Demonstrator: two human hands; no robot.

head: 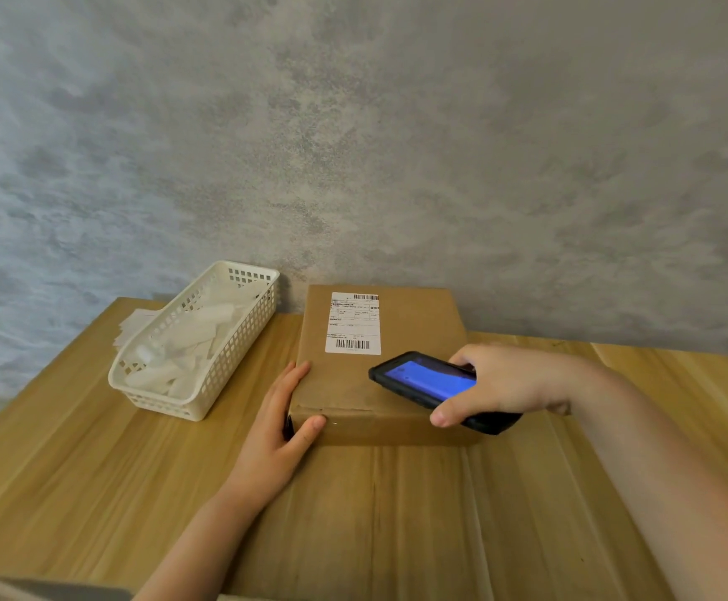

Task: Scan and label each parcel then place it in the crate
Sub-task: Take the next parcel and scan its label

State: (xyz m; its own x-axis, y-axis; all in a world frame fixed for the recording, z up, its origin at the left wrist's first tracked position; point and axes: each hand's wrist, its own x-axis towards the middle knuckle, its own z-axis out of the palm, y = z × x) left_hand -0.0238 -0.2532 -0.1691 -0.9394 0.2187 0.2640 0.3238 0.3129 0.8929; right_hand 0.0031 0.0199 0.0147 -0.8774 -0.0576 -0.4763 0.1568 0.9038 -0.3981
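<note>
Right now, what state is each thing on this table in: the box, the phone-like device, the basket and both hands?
Cardboard parcel: closed, flat on the wooden table, shipping label on top.
Handheld scanner: screen lit blue, held above the parcel's near right part.
White basket: upright, holding white slips.
Left hand: fingers straight, resting against the parcel's near left corner.
Right hand: grips the scanner.

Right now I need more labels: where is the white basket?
In the head view, the white basket sits left on the wooden table, beside the cardboard parcel.
</note>
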